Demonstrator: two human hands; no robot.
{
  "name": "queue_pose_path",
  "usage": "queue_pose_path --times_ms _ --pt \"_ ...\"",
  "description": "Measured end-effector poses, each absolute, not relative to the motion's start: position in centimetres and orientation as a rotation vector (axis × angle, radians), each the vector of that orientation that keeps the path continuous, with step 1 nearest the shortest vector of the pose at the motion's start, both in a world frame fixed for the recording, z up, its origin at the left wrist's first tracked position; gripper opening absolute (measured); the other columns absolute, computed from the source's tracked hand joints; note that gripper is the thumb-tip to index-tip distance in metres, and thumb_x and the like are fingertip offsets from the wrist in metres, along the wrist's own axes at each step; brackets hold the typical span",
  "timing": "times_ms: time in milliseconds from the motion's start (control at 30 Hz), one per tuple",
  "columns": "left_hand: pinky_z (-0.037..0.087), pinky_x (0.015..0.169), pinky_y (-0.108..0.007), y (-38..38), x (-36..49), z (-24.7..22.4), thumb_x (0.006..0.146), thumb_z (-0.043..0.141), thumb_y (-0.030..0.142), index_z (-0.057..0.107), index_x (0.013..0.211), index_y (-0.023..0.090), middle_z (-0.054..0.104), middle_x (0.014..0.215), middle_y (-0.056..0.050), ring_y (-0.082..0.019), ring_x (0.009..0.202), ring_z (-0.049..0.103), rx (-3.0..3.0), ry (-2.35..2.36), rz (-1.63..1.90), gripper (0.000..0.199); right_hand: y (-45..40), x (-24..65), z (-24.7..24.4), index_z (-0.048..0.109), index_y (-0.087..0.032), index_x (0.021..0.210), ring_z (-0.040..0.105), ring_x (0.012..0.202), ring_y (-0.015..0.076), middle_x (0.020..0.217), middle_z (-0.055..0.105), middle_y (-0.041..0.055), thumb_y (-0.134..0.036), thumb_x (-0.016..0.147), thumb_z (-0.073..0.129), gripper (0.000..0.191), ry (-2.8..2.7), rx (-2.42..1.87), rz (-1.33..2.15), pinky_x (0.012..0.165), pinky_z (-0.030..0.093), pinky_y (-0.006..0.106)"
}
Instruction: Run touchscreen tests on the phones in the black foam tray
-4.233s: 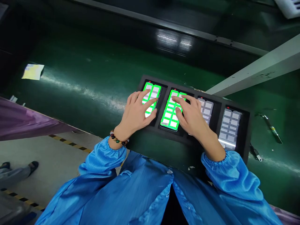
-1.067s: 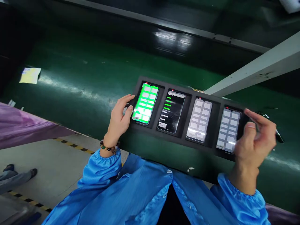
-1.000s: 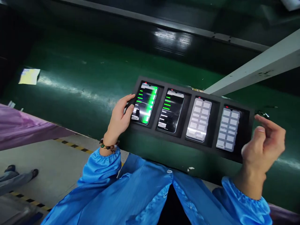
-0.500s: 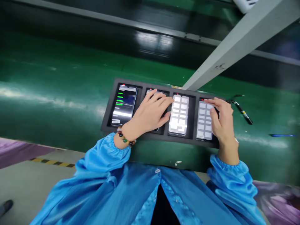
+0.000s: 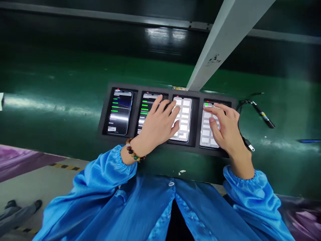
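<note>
A dark foam tray [image 5: 105, 125] holds several smartphones, one per compartment. The leftmost phone [image 5: 120, 113] has a dark screen with green lines of text. Beside it, a second phone [image 5: 147, 104] shows similar text and is partly covered by my left hand [image 5: 160, 120]. That hand is open, fingers spread, its tips over the left side of a third phone [image 5: 185, 118] with pale blocks on its screen. My right hand [image 5: 225, 129] hovers over or touches the rightmost phone [image 5: 207, 134], fingers bent and apart, holding nothing. A green block shows near the top of that screen.
The tray lies on a green bench [image 5: 62, 127]. Behind it rises a grey post [image 5: 213, 55]. To the right are a black pen-like tool [image 5: 263, 117], a cable with a USB plug [image 5: 249, 145] and a blue pen [image 5: 309, 141]. A person's legs [image 5: 20, 212] show lower left.
The view has shifted, so the tray appears farther left. My left hand has moved right across the tray, uncovering more of the second phone. A green block has appeared on the rightmost screen.
</note>
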State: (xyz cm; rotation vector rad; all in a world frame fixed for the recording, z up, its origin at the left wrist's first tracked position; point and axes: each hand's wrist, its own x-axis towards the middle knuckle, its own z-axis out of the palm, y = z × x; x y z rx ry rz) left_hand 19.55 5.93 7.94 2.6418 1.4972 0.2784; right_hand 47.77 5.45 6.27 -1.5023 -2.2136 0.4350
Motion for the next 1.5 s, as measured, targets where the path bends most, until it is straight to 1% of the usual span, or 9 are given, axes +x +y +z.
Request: queue_pose_path --times_ms 133,333,533,667,800,967,1100,1300,1500 --pt "0.035 0.137 -0.068 3.4 20.1 8.4 0.11 0.052 0.032 0.065 0.147 0.017 0.064 0.162 -0.014 -0.039 0.145 0.06 2.62 1.561 0.226 0.042 3.4 48.1 6.3 0.06 -0.03 0.151 0.059 0.149 0.0348 0.145 0.075 0.0101 -0.03 0.114 0.043 0.04 -2.261 -1.466 0.426 0.12 0.041 0.06" --pt "0.036 0.136 -0.065 -0.3 20.9 9.0 0.11 0.052 0.03 0.065 0.145 0.015 0.063 0.164 -0.015 -0.039 0.143 0.062 2.644 1.645 0.123 0.04 0.3 48.5 6.0 0.059 -0.03 0.153 0.062 0.147 0.0335 0.144 0.077 0.0099 -0.024 0.113 0.048 0.042 -2.3 -1.367 0.403 0.119 0.043 0.058" --pt "0.04 0.133 -0.065 -3.8 22.0 9.6 0.11 0.052 0.029 0.068 0.141 0.013 0.066 0.16 -0.016 -0.038 0.14 0.063 2.631 1.723 0.063 0.038 -2.1 49.2 5.3 0.064 -0.026 0.146 0.067 0.141 0.0311 0.132 0.082 0.0094 -0.016 0.109 0.054 0.04 -2.296 -1.243 0.397 0.12 0.045 0.056" --pt "0.041 0.131 -0.065 -5.5 22.2 9.9 0.109 0.055 0.029 0.067 0.144 0.015 0.067 0.16 -0.015 -0.039 0.14 0.064 2.605 1.746 0.064 0.04 -2.7 49.8 4.9 0.069 -0.024 0.138 0.071 0.133 0.0297 0.129 0.083 0.0087 -0.013 0.106 0.057 0.036 -2.277 -1.126 0.421 0.118 0.048 0.055" --pt "0.042 0.128 -0.065 -6.5 21.8 10.2 0.106 0.06 0.031 0.065 0.147 0.017 0.071 0.155 -0.014 -0.039 0.136 0.067 2.601 1.689 0.129 0.043 -2.8 50.1 4.8 0.073 -0.028 0.136 0.074 0.129 0.03 0.126 0.084 0.007 -0.015 0.105 0.057 0.037 -2.274 -1.06 0.461 0.114 0.053 0.057" --pt "0.042 0.125 -0.064 -6.3 20.3 9.8 0.105 0.064 0.028 0.064 0.147 0.021 0.081 0.138 -0.009 -0.037 0.131 0.071 2.612 1.643 0.246 0.043 -2.9 50.1 4.8 0.076 -0.032 0.132 0.076 0.124 0.0308 0.122 0.085 0.0058 -0.018 0.104 0.056 0.037 -2.255 -1.09 0.486 0.11 0.056 0.06" --pt "0.043 0.125 -0.058 -5.2 18.3 9.0 0.104 0.067 0.026 0.07 0.137 0.025 0.085 0.128 -0.002 -0.031 0.128 0.074 2.668 1.505 0.362 0.032 -3.2 50.8 4.5 0.074 -0.032 0.136 0.076 0.124 0.0311 0.122 0.084 0.0056 -0.016 0.103 0.059 0.039 -2.228 -1.113 0.432 0.11 0.057 0.059" --pt "0.051 0.121 -0.052 -2.5 16.5 7.9 0.103 0.067 0.024 0.076 0.126 0.027 0.085 0.131 0.001 -0.027 0.124 0.076 2.762 1.139 0.425 0.025 -4.3 53.1 4.3 0.072 -0.033 0.139 0.075 0.124 0.0315 0.124 0.083 0.0048 -0.013 0.102 0.06 0.044 -2.16 -1.216 0.374 0.111 0.056 0.06" --pt "0.053 0.122 -0.051 -0.6 18.3 7.5 0.105 0.063 0.028 0.076 0.133 0.023 0.082 0.138 -0.002 -0.028 0.125 0.075 2.756 0.891 0.4 0.032 -5.4 54.5 4.3 0.076 -0.032 0.135 0.075 0.127 0.034 0.126 0.082 0.0075 -0.016 0.104 0.058 0.039 -2.077 -1.345 0.372 0.106 0.06 0.06"
